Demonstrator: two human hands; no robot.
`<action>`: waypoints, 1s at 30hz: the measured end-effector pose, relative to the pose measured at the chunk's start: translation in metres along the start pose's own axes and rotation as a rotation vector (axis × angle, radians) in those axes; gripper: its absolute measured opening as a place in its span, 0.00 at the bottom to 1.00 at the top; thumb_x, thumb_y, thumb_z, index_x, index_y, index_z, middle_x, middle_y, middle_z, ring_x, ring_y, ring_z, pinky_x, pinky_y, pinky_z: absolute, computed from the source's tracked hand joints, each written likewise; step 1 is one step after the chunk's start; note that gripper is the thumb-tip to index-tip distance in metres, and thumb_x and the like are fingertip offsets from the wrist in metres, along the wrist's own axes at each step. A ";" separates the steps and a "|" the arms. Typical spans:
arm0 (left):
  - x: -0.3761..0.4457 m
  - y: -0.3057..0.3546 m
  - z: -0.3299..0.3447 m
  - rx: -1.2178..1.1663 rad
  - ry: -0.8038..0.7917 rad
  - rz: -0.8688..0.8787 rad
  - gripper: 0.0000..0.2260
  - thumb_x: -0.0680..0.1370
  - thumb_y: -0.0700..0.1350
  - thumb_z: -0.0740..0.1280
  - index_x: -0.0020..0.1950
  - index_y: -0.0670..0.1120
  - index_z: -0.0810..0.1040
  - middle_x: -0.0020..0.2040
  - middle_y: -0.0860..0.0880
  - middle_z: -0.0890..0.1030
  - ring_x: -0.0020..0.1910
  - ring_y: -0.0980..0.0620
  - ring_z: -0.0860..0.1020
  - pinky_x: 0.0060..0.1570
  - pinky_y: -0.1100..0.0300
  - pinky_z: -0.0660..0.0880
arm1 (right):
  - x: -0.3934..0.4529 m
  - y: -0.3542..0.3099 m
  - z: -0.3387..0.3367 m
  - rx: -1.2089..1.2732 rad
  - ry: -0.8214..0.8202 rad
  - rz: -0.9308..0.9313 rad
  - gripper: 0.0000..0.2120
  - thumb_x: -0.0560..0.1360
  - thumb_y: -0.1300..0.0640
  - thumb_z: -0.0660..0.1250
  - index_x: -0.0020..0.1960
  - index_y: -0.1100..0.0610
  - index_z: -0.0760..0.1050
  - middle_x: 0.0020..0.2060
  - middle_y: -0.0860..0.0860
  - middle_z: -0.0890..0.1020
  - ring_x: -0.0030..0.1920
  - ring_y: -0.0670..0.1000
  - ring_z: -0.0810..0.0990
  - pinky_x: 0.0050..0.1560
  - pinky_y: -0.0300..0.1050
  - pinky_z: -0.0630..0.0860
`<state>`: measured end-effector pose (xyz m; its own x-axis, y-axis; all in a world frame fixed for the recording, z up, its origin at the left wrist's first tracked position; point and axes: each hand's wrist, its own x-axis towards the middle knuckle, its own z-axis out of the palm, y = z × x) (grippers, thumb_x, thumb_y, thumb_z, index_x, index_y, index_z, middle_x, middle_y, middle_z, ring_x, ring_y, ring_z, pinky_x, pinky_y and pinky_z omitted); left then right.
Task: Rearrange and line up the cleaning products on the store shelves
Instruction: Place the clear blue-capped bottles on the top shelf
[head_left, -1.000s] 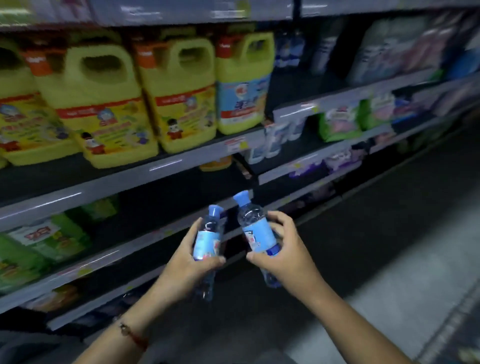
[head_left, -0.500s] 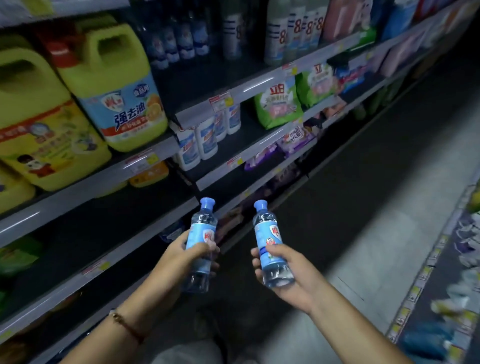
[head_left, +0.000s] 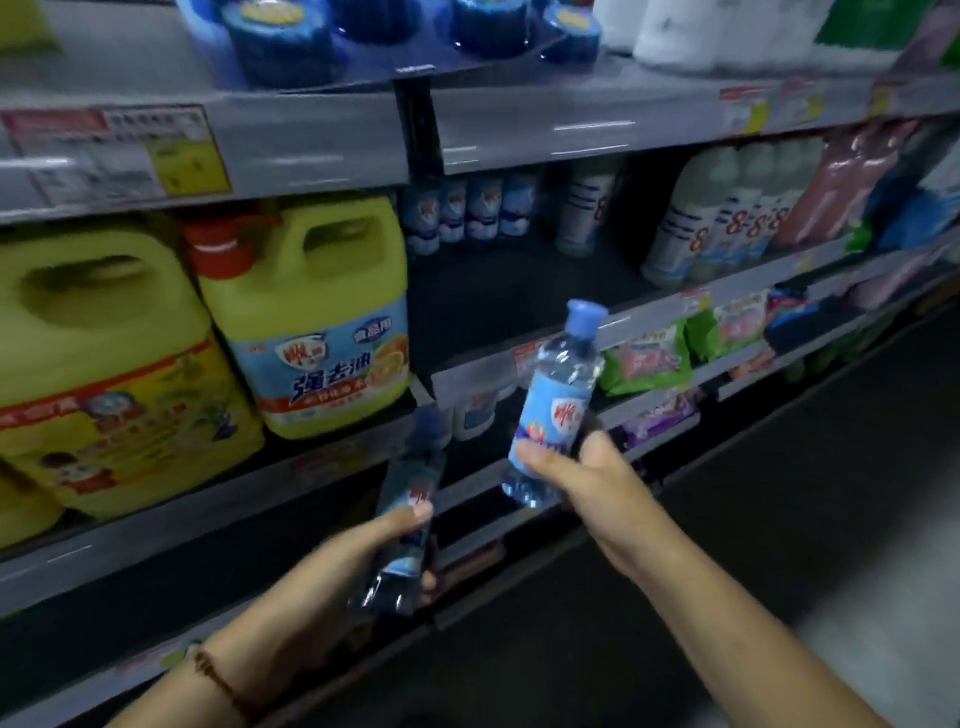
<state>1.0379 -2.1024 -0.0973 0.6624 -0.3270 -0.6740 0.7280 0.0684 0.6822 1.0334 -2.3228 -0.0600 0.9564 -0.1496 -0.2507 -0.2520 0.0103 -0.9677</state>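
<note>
Plainly, with the left hand (head_left: 332, 577) clasping one bottle (head_left: 410, 514) low and the right hand (head_left: 587, 483) pinching another bottle (head_left: 556, 410) near the shelf (head_left: 649, 317), that light fingertip pinch risks a slip.

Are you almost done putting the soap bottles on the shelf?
Not yet. A row of small blue bottles already stands at the back of the shelf. The left hand holds one bottle and the right hand lifts another bottle toward the shelf. Both have yet to be set down.
</note>
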 end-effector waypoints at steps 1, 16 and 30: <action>0.001 0.010 0.003 0.005 0.019 0.009 0.25 0.62 0.52 0.72 0.51 0.37 0.77 0.30 0.40 0.80 0.25 0.46 0.80 0.29 0.56 0.80 | 0.014 -0.009 0.002 0.019 0.018 -0.055 0.31 0.60 0.44 0.78 0.58 0.56 0.75 0.52 0.53 0.85 0.54 0.50 0.84 0.62 0.52 0.78; -0.017 0.000 0.039 -0.293 0.351 0.350 0.30 0.64 0.53 0.82 0.59 0.43 0.75 0.38 0.37 0.79 0.30 0.41 0.78 0.28 0.55 0.76 | 0.154 -0.045 0.051 -0.263 -0.346 -0.471 0.15 0.74 0.62 0.75 0.58 0.55 0.75 0.49 0.43 0.82 0.46 0.33 0.80 0.48 0.34 0.77; 0.017 0.001 0.128 -0.581 0.492 0.548 0.22 0.71 0.53 0.68 0.59 0.42 0.79 0.44 0.44 0.85 0.42 0.45 0.83 0.43 0.51 0.80 | 0.077 -0.039 -0.033 -0.573 -0.514 -0.453 0.18 0.75 0.45 0.70 0.62 0.46 0.71 0.55 0.40 0.76 0.54 0.43 0.75 0.54 0.37 0.71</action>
<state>1.0276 -2.2286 -0.0719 0.8427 0.3171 -0.4350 0.1781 0.5984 0.7812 1.1121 -2.3672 -0.0404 0.8952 0.4440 0.0380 0.2633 -0.4583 -0.8489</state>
